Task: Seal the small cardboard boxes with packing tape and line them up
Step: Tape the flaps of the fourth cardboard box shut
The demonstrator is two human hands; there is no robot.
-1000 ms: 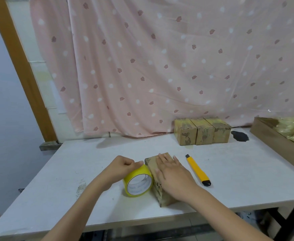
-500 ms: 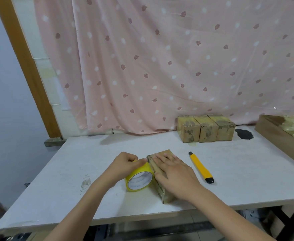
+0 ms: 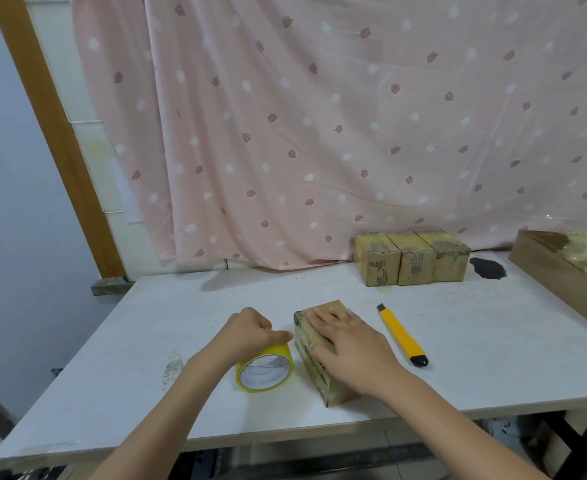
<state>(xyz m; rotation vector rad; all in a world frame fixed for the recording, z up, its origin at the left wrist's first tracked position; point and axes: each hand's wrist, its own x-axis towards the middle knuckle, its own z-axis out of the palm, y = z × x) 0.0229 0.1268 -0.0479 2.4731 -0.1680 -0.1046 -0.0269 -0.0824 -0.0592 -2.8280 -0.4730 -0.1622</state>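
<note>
Right hand [image 3: 345, 344] lies flat, fingers straight, pressing down on top of the small brown cardboard box [image 3: 320, 362] near the front edge of the white tabletop [image 3: 146, 341]. The box's long axis runs from the front edge back and slightly left, toward the far side. Just off its left face stands the yellow roll of packing tape [image 3: 266, 370] on its rim, and the left hand [image 3: 250, 336] is curled over the top of that roll, gripping it, thumb tip nearly at the box's upper left edge. So the tape sits left of the box, very close, and the left hand is the nearer one to feed it. A pull along the box's length looks like the next call, with the right hand pinning. Yellow utility knife [image 3: 402, 336] waits right of the box, lying roughly parallel to it. Three taped cardboard boxes [image 3: 411, 258] stand side by side, touching, at the back edge.
</note>
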